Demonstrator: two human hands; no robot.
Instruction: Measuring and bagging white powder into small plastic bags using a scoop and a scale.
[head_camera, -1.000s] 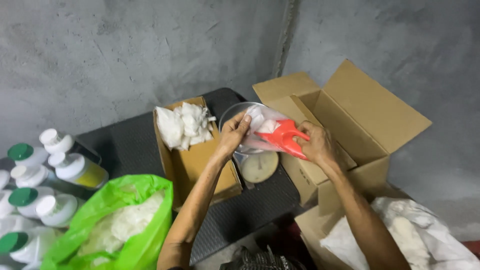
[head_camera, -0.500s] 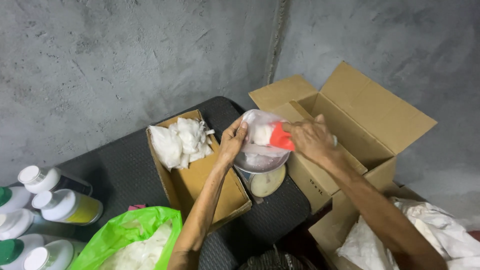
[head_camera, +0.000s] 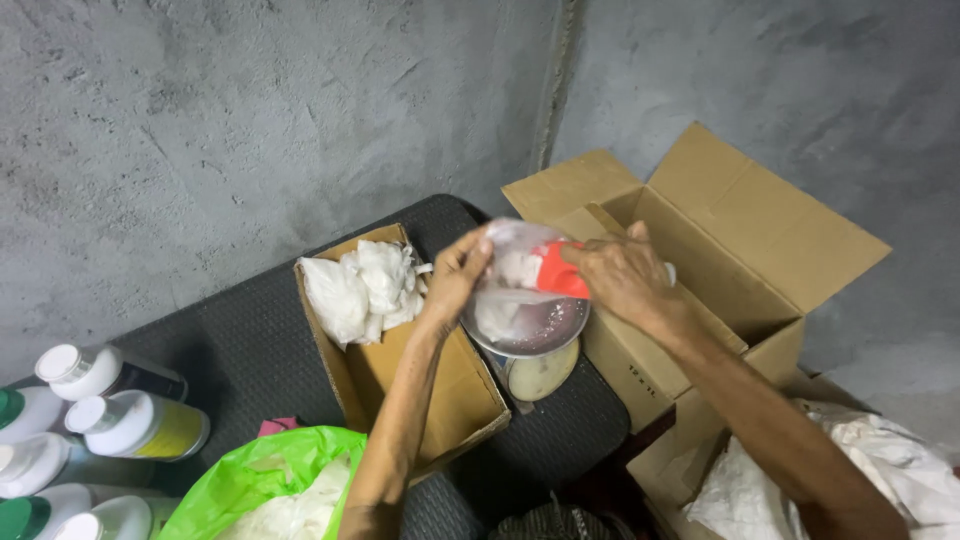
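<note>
Clearly soft and light, the clear bag (head_camera: 520, 275) sits pinched at its rim by left hand (head_camera: 462, 275) and right hand (head_camera: 620, 275), fingers closed on it

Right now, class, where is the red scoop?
In the head view, the red scoop sits centre frame under the right hand, inside a clear bag pinched by the left hand, above the scale pan, beside the large open cardboard box.

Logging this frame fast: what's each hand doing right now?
Left hand: closed on the edge of the clear bag.
Right hand: closed on the red scoop at the bag.
</note>
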